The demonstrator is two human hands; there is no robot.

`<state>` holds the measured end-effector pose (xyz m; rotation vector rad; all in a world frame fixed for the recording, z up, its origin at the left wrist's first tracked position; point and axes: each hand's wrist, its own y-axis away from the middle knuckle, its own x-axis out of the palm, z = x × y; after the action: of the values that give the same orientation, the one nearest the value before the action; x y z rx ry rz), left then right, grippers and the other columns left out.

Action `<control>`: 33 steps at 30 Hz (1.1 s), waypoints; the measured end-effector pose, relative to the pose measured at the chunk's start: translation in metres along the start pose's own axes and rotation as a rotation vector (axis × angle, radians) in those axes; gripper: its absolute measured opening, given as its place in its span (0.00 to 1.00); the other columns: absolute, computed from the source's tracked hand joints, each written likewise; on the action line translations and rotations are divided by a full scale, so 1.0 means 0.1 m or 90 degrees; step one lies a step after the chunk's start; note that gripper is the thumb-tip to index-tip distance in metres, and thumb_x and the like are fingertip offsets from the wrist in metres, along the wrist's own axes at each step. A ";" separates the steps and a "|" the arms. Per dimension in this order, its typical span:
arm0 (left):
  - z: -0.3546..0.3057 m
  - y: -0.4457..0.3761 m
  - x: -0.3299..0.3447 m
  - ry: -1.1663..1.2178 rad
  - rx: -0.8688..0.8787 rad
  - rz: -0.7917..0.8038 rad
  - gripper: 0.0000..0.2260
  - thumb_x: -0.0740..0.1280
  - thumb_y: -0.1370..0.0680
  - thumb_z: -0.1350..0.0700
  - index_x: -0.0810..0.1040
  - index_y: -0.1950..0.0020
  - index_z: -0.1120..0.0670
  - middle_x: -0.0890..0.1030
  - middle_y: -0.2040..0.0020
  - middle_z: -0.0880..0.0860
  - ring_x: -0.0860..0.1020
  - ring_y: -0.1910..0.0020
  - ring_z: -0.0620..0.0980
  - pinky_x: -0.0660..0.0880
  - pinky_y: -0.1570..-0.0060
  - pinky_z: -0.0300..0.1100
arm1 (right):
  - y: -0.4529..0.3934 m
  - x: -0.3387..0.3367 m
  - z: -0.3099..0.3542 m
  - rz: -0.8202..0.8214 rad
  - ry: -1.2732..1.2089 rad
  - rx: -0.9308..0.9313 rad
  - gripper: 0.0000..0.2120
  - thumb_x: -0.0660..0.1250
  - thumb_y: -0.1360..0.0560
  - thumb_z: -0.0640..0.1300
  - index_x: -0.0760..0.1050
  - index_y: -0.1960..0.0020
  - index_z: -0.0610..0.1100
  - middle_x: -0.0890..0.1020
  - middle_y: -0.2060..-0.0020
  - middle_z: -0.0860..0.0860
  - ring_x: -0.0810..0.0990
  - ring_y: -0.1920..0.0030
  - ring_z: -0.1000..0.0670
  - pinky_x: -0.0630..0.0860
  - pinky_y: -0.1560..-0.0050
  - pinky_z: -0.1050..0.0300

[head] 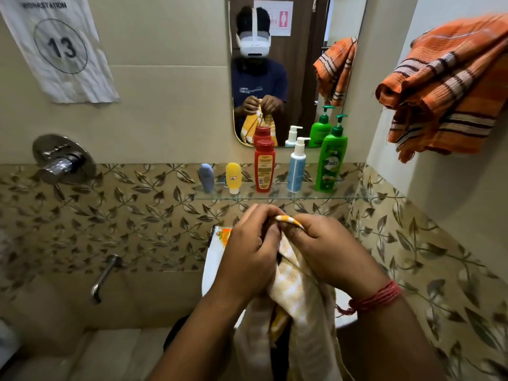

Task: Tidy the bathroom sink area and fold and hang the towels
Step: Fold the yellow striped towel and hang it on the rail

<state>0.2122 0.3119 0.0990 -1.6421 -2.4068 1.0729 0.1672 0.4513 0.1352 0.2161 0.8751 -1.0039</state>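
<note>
— At the lower middle of the frame, what's being held?

— A yellow-and-white checked towel. Both hands are pinched together on its top edge: the left hand curls its fingers over the cloth, the right hand grips the same edge just beside it, knuckles nearly touching. The rest of the towel hangs down between the forearms.

— Anything on the wrists?

— A red thread band on the right one.

— And behind the hands?

— A white packet with an orange label peeks out to the left of the left hand. Above, a glass shelf carries a row: a grey tube, a yellow tube, a red bottle, a white-and-blue pump bottle and a green pump bottle, all upright.

— Higher still?

— A mirror at top centre reflects the person holding the towel. At the upper right an orange striped towel hangs bunched, not folded flat. Left of centre sit a chrome mixer knob and a spout lower down, and a paper sign with the number 13 hangs in the upper left.
</note>
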 end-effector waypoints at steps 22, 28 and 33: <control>0.37 -0.15 0.07 -0.187 -0.148 -0.140 0.12 0.59 0.21 0.67 0.77 0.53 0.52 0.77 0.58 0.45 0.76 0.58 0.41 0.71 0.62 0.37 | -0.17 -0.65 -0.25 -0.403 -0.173 -0.103 0.04 0.69 0.24 0.40 0.78 0.53 0.49 0.81 0.61 0.58 0.79 0.59 0.61 0.77 0.61 0.64; -0.10 -0.35 0.12 -0.094 -0.051 -0.032 0.07 0.63 0.17 0.59 0.80 0.48 0.53 0.82 0.56 0.49 0.80 0.58 0.44 0.78 0.60 0.37 | -0.28 -0.43 -0.16 -0.034 0.113 -0.126 0.25 0.72 0.26 0.53 0.69 0.32 0.62 0.81 0.47 0.58 0.82 0.56 0.56 0.83 0.57 0.54; 0.00 -0.39 -0.01 -0.133 -0.004 -0.024 0.03 0.69 0.21 0.56 0.81 0.53 0.54 0.80 0.62 0.48 0.78 0.63 0.46 0.76 0.65 0.45 | -0.39 -0.38 -0.22 -0.106 0.114 -0.109 0.02 0.68 0.23 0.49 0.78 0.55 0.56 0.81 0.62 0.54 0.79 0.60 0.50 0.78 0.63 0.49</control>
<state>0.1815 0.3027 0.1205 -1.5515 -2.5556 1.2914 0.1151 0.4664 0.1566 0.0893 1.1514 -1.0688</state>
